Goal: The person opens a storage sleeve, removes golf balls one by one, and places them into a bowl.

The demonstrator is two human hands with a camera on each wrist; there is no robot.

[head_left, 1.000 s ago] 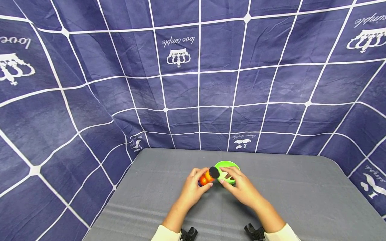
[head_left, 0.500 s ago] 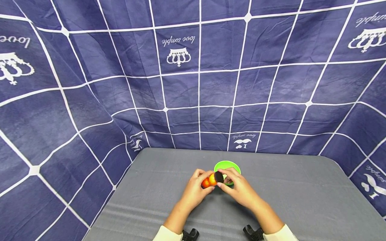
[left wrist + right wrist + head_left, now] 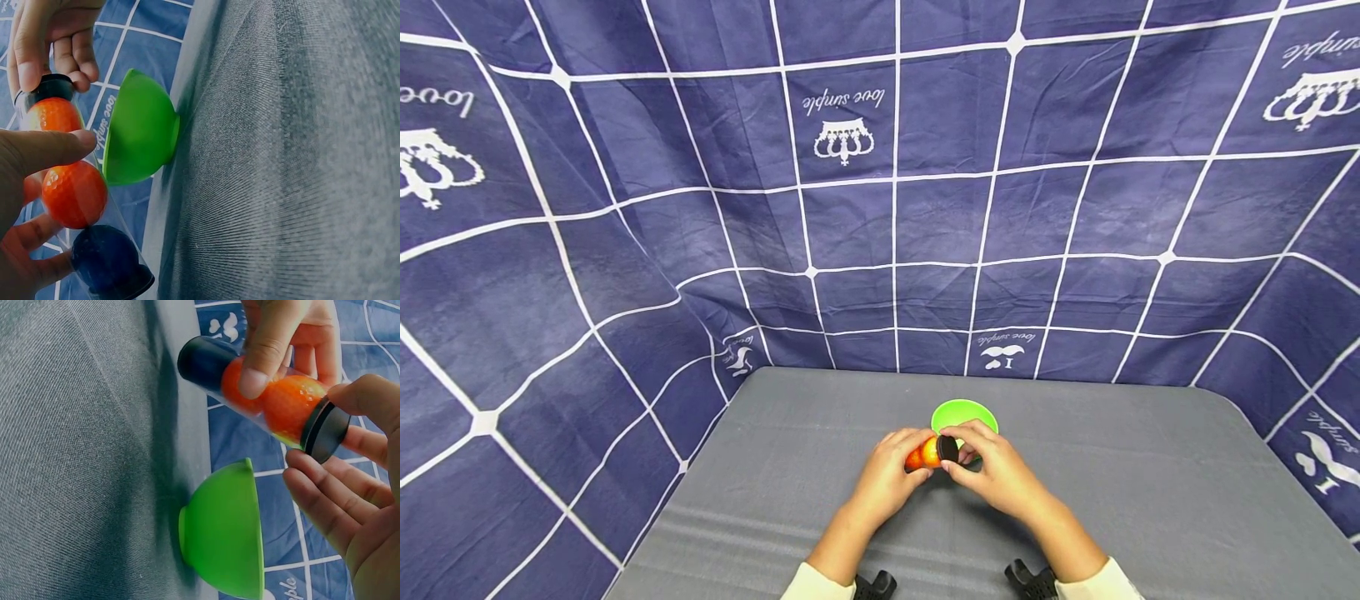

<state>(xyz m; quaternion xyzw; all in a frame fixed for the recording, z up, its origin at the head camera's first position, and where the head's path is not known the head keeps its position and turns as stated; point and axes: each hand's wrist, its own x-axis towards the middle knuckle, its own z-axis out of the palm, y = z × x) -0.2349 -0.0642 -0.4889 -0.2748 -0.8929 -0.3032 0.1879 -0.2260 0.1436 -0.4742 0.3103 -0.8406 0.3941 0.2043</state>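
A clear tube [image 3: 930, 452] holds orange balls [image 3: 74, 195] and a dark blue ball [image 3: 105, 255] at its far-left end. My left hand [image 3: 883, 477] grips the tube around its middle, thumb across the front. At the tube's right end is a black cap [image 3: 326, 432], which my right hand [image 3: 1003, 468] pinches between thumb and fingers. The tube lies tilted, nearly sideways, above the table. Just behind the hands stands a green bowl [image 3: 961, 410], upright; its inside is partly hidden by the right hand.
The grey cloth-covered table [image 3: 1120, 467] spreads out on both sides of the hands. A blue curtain with white grid lines [image 3: 940, 217] hangs behind and at the sides. Black wrist mounts [image 3: 1033, 579] sit below the wrists.
The tube has tilted flatter and moved slightly right in my left hand. My right hand has come from over the bowl onto the black cap and now pinches it. The bowl stays put.
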